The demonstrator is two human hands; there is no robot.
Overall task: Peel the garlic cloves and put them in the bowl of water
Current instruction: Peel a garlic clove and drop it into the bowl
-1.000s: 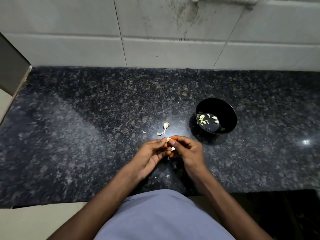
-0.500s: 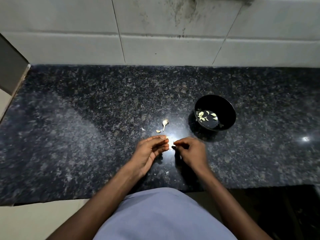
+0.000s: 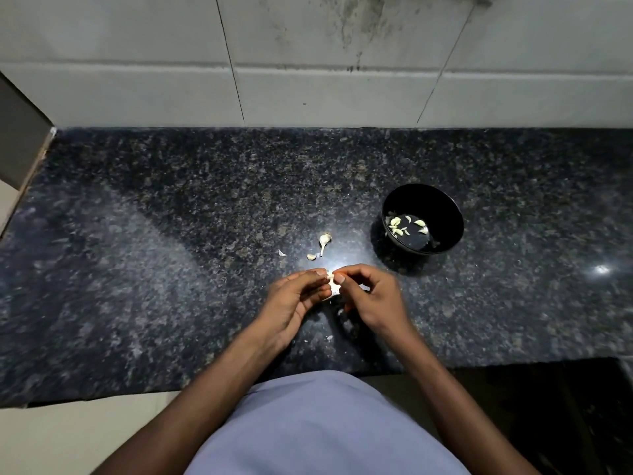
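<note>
One garlic clove (image 3: 333, 286), pale, pinched between both hands just above the desk (image 3: 171, 269), near centre of the view. Left hand (image 3: 294, 299) grips it with thumb and curled fingers from the 9 o'clock side; right hand (image 3: 371, 298) pinches it with thumb and forefinger from 3 o'clock, other fingers curled in. Fingertips of the two hands almost meet over the clove. A thin white scrap, likely skin, shows by the right hand's fingers.

One black bowl (image 3: 442, 214) at 2 o'clock from the hands, near but apart, standing on the desk. Water in it; roughly seven or eight peeled cloves (image 3: 397, 222) float there, exact count unclear, clustered to the bowl's 9 o'clock side.

Loose on the desk at 12 o'clock from the hands: one garlic stem piece (image 3: 324, 241) with a tail, one small piece (image 3: 311, 257) just beside it, one chip of skin (image 3: 282, 253) further toward 9 o'clock. One more fleck (image 3: 330, 337) at 6 o'clock, between the wrists.

Desk: dark speckled granite, glossy, glare spot beneath the hands. Back edge meets a white tiled wall (image 3: 308, 56), stained near the top. Left end stops at a grey panel (image 3: 20, 142). Front edge runs under the forearms. Wide bare stone toward 9 o'clock; a narrower stretch beyond the bowl at 3 o'clock.

Both forearms bare, angled inward from 6 o'clock, converging at the clove. Lilac garment (image 3: 325, 426) at the bottom.
</note>
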